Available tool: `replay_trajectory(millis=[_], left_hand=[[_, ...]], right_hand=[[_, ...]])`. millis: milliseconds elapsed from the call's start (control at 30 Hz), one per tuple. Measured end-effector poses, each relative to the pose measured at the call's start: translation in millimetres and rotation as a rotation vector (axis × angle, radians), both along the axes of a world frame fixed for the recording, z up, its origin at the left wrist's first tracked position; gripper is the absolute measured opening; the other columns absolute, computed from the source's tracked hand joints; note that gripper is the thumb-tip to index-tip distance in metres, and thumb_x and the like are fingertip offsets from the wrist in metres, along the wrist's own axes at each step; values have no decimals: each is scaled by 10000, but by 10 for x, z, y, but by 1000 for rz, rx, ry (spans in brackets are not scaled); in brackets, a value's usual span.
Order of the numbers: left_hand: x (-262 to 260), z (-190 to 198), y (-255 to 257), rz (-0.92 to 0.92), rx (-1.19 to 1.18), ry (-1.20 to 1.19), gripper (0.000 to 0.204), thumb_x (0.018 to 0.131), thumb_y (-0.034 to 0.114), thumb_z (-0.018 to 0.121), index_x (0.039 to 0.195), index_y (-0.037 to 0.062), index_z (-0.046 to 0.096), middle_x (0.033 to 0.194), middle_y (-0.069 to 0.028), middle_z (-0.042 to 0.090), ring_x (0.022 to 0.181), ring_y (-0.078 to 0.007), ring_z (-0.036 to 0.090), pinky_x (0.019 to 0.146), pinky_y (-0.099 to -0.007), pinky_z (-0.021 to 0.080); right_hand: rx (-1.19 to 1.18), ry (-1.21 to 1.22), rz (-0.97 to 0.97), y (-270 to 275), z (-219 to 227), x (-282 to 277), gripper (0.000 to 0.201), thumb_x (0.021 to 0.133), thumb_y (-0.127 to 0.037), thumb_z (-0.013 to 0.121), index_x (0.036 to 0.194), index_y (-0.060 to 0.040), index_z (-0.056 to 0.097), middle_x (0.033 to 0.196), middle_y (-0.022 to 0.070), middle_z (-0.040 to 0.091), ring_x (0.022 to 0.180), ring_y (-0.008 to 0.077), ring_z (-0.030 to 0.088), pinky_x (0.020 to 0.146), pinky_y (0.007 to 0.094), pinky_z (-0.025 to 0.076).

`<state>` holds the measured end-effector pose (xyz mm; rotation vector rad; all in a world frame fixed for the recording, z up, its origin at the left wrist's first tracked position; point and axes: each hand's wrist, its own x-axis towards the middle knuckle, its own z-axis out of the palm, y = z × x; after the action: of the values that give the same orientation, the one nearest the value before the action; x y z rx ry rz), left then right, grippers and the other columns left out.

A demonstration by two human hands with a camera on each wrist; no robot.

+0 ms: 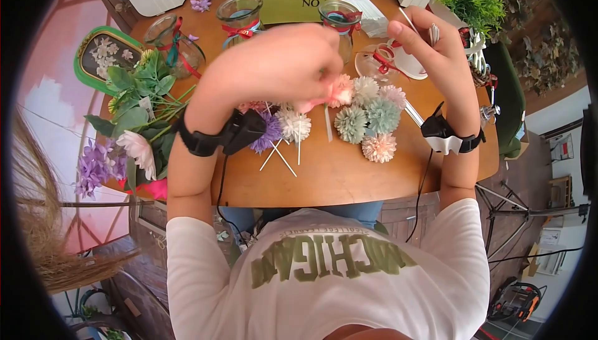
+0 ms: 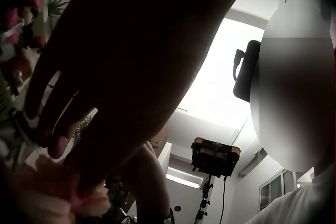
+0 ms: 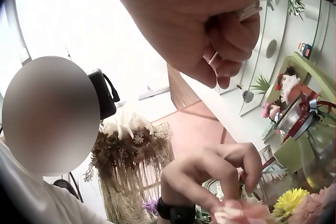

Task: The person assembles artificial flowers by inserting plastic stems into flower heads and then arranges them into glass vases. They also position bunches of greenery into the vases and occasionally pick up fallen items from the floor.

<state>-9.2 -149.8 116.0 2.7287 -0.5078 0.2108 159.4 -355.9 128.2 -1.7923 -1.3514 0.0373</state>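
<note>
My left hand [image 1: 286, 60] is blurred over the table's middle; its fingertips pinch a pink flower, also seen as petals [image 2: 58, 192] in the left wrist view and a pale pink bloom [image 3: 241, 213] in the right wrist view. My right hand [image 1: 436, 44], raised at the right, has curled fingers pinching a thin white stick [image 1: 408, 18]. The stick's end [image 3: 250, 12] pokes from the fist in the right wrist view. Below the hands lie pompom flowers: green [image 1: 351, 124], blue-green [image 1: 383, 116], peach [image 1: 379, 147], white [image 1: 293, 123] and purple [image 1: 268, 132].
Glass jars with ribbons [image 1: 240, 13] stand before a green box [image 1: 293, 5]. Leafy stems and a pink flower [image 1: 137, 150] lie at the left beside a green frame [image 1: 80, 60]. White sticks [image 1: 283, 158] cross on the wooden table [image 1: 324, 184]. A green plant [image 1: 467, 0] stands back right.
</note>
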Motion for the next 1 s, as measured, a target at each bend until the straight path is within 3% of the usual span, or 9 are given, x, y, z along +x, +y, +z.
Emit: replay_trajectory(millis=[133,200,233,367,433,533,767,900,1000], left_hand=[[-43,115,29,96,-279,-245,182,886,167,745,844,4,676,924,-67,579,841,-192,636,707,-344,526],[-85,219,-117,248,-754,-184,147,919,127,721,930,-5,656,955,-59,583,842,-139,616,719,-323,536],[-149,335,-196,186,-564,-327,241,865,125,793,884,-10,594,825,-82,571,711,-180,563,604,-314,444],[-41,234,-191,172,-563,-368,254,889,168,793,918,-1,605,844,-66,591,768,-160,583,647,-295,465],[36,118,-183,205,-821,-212,200,824,152,730,955,12,675,933,-138,637,858,-308,640,791,-401,528],[127,25,-153,53,-451,-513,135,912,94,706,978,-3,640,961,-76,595,821,-166,607,719,-332,531],[121,10,-46,125,-197,-452,139,871,75,709,977,16,640,883,-87,586,801,-219,615,686,-338,503],[161,-38,-4,168,-170,-481,138,861,76,699,973,24,637,869,-99,586,796,-261,606,709,-363,500],[142,-65,18,185,-148,-387,145,858,75,690,981,22,635,887,-119,588,830,-298,607,744,-383,503]], right_hand=[[-37,30,118,35,-24,-33,299,961,-304,751,952,-12,690,693,-34,571,633,20,481,539,230,383],[-97,59,138,27,6,-160,300,935,-301,786,949,-16,693,716,-40,583,650,20,494,543,222,391],[-104,73,152,35,-8,-177,286,933,-268,788,1004,-3,709,738,-34,608,653,29,515,544,224,411],[-88,-33,162,76,-87,-179,253,956,-174,743,1130,8,718,761,45,646,635,69,536,568,261,471],[-86,-54,166,85,-103,-165,230,956,-154,735,1119,7,717,759,60,645,636,79,535,573,273,479],[-80,-116,182,91,-108,-156,196,957,-127,720,1101,7,712,758,81,641,640,98,547,572,293,486],[-142,-316,273,66,-83,-76,192,962,-103,674,1127,-5,691,807,161,667,703,302,647,657,368,515],[-208,-389,294,-44,-23,42,169,1012,-74,611,1158,-6,665,783,61,633,688,131,580,645,297,470],[-347,-77,149,-136,174,28,191,1023,-137,596,1175,-31,642,778,83,653,682,173,622,623,332,475]])
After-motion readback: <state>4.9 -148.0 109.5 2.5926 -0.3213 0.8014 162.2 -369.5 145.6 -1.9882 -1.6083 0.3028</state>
